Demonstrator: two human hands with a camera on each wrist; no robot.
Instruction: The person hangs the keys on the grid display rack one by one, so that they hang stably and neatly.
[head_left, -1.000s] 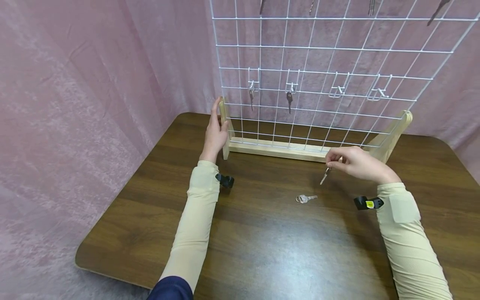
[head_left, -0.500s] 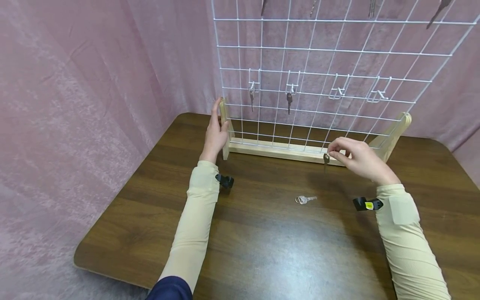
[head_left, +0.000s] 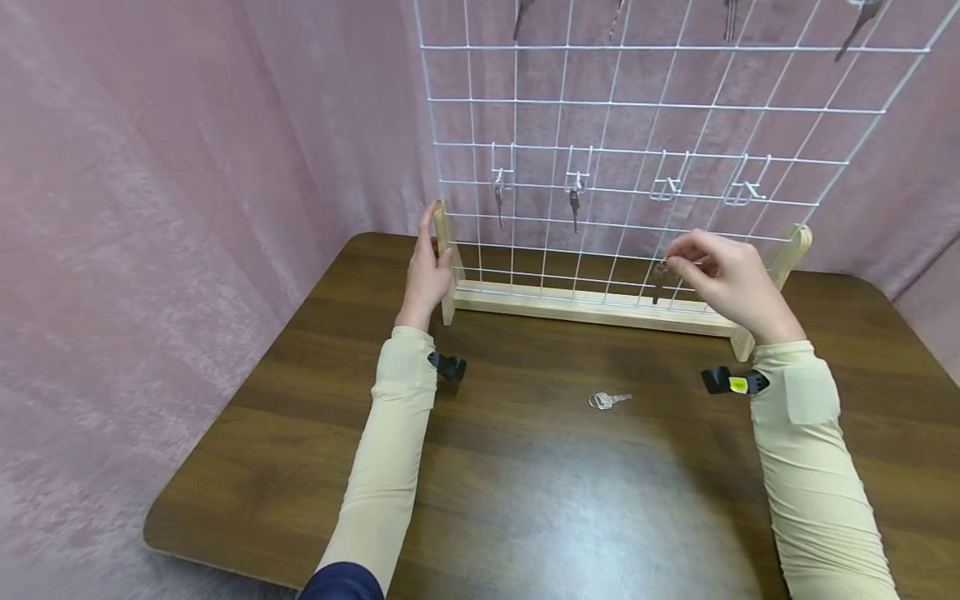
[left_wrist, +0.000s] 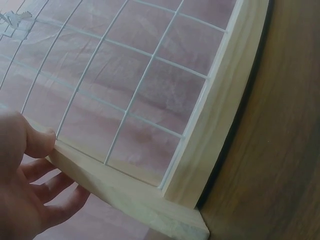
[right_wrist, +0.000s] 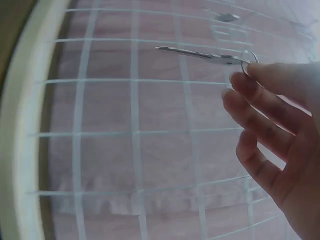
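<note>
A key [head_left: 656, 292] hangs from its ring between the thumb and fingertips of my right hand [head_left: 723, 275], in front of the wire grid's lower right part. Seen from the right wrist, the pinched ring [right_wrist: 249, 62] is thin and round. My left hand [head_left: 427, 279] grips the left wooden upright [head_left: 442, 225] of the stand; in the left wrist view its thumb [left_wrist: 40, 142] lies on one side of the wood and the fingers on the other. Another key with a ring [head_left: 609, 401] lies on the table.
The white wire grid [head_left: 555, 102] stands on a wooden base [head_left: 570, 308]. In its lower row, keys hang on the left hook [head_left: 498, 187] and on the second hook [head_left: 575, 190]; two bare hooks [head_left: 666, 188] follow to the right. More keys [head_left: 730, 21] hang higher.
My right hand has risen from near the table to the front of the grid, carrying the key upward. The left hand stays on the upright.
</note>
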